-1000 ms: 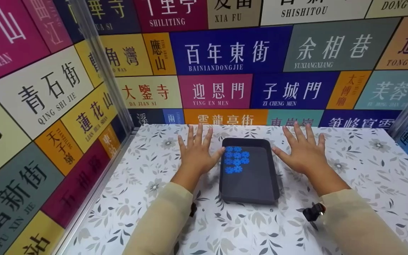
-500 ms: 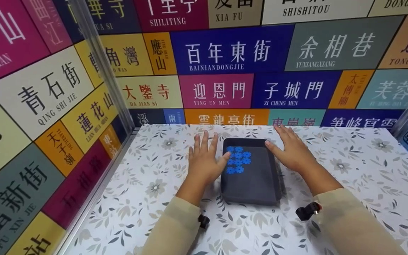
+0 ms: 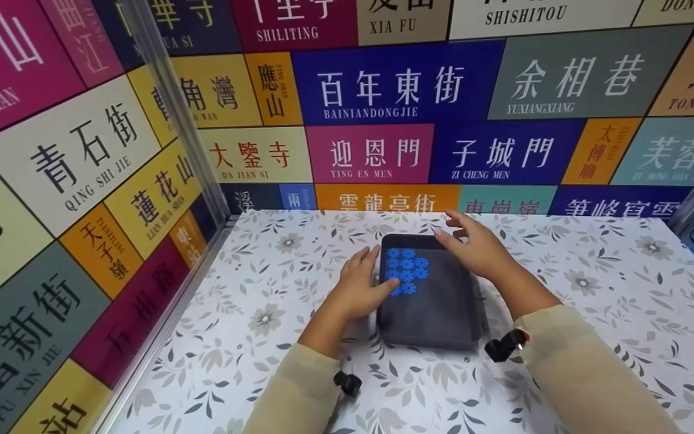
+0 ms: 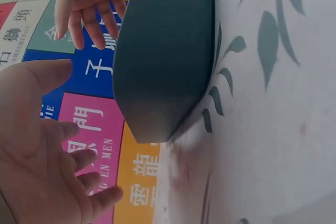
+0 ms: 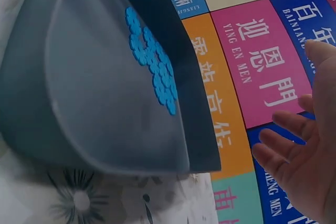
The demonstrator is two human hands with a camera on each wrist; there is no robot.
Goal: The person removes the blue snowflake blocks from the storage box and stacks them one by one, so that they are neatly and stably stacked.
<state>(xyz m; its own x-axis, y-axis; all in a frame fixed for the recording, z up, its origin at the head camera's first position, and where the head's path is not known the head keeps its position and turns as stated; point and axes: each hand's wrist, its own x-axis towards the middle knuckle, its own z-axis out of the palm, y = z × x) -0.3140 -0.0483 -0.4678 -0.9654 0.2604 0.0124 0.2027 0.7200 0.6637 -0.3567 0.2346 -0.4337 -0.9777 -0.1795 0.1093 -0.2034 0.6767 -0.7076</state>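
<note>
A dark grey rectangular tray (image 3: 434,319) lies on the table, with a cluster of blue flower-shaped pieces (image 3: 406,264) at its far left. In the right wrist view these flat pieces (image 5: 152,61) form a joined-looking patch on the tray floor. My left hand (image 3: 360,288) is at the tray's left side, thumb overlapping the left rim in the head view. Over the far right corner is my right hand (image 3: 478,246), its fingers bent loosely. Both wrist views show a gap between the tray wall (image 4: 163,51) and the nearer hand, and neither hand holds anything.
The table (image 3: 582,253) wears a white cloth printed with grey leaves and flowers. Behind and to the left rise walls of coloured sign panels (image 3: 398,84), with a clear corner strip (image 3: 181,114). Small black devices sit at the left wrist (image 3: 347,383) and right wrist (image 3: 505,345).
Both hands have come inward from spread positions beside the tray; the left also moved nearer. Their fingers have gone from widely splayed to looser and closer together. Tray and blue pieces look unchanged.
</note>
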